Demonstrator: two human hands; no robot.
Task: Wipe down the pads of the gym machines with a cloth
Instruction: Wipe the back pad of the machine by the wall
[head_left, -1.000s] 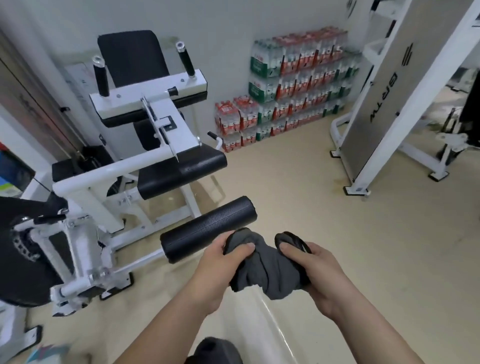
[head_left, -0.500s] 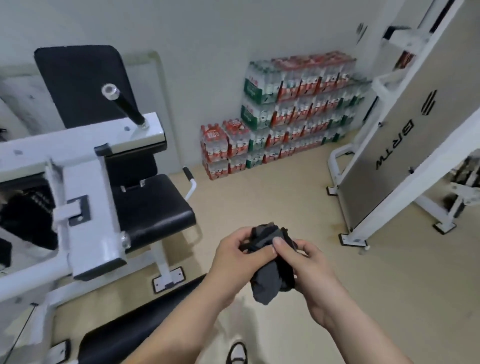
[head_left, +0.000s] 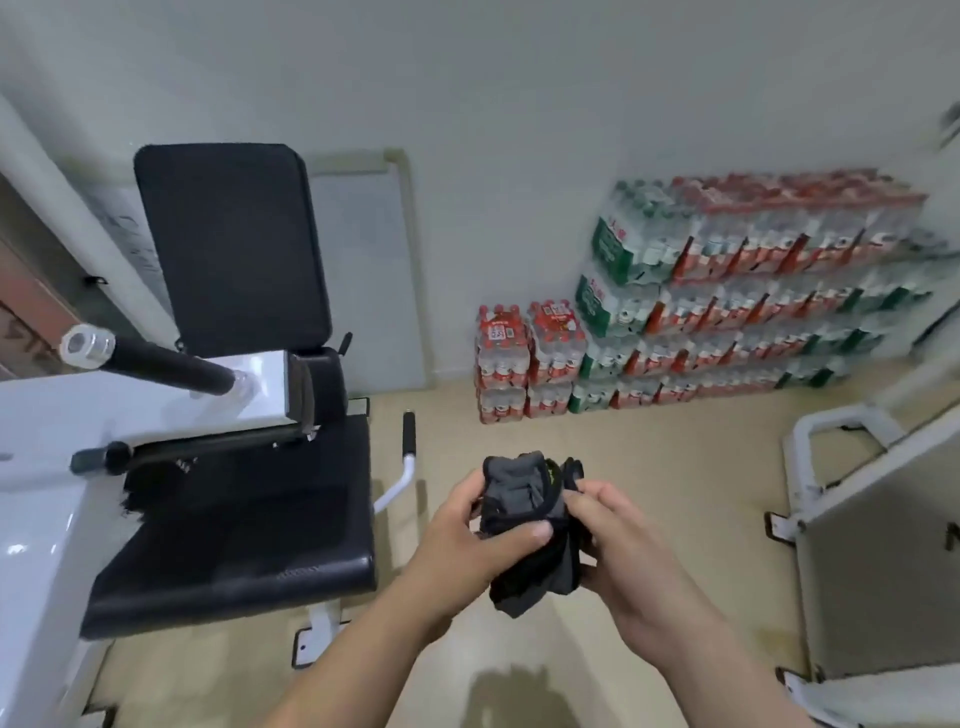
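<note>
A bunched dark grey cloth (head_left: 524, 525) is held between both hands in front of me, over the floor. My left hand (head_left: 467, 540) grips its left side with the thumb across the front. My right hand (head_left: 623, 551) pinches its right side. To the left stands a white gym machine with a black seat pad (head_left: 244, 530) and an upright black back pad (head_left: 228, 244). A black handle with a silver end (head_left: 150, 358) sticks out over the white frame (head_left: 36, 431). Both hands are to the right of the seat pad, apart from it.
Shrink-wrapped packs of bottled water (head_left: 727, 301) are stacked against the white wall at the back right. Another white machine frame with a grey panel (head_left: 883, 545) stands on the right. Beige floor (head_left: 649, 452) lies between them. A white side handle (head_left: 405, 462) juts from the seat.
The view has lifted and turned toward the seat and back pad; the roller pad has dropped out of view. Both hands have kept hold of the cloth and bunched it tighter.
</note>
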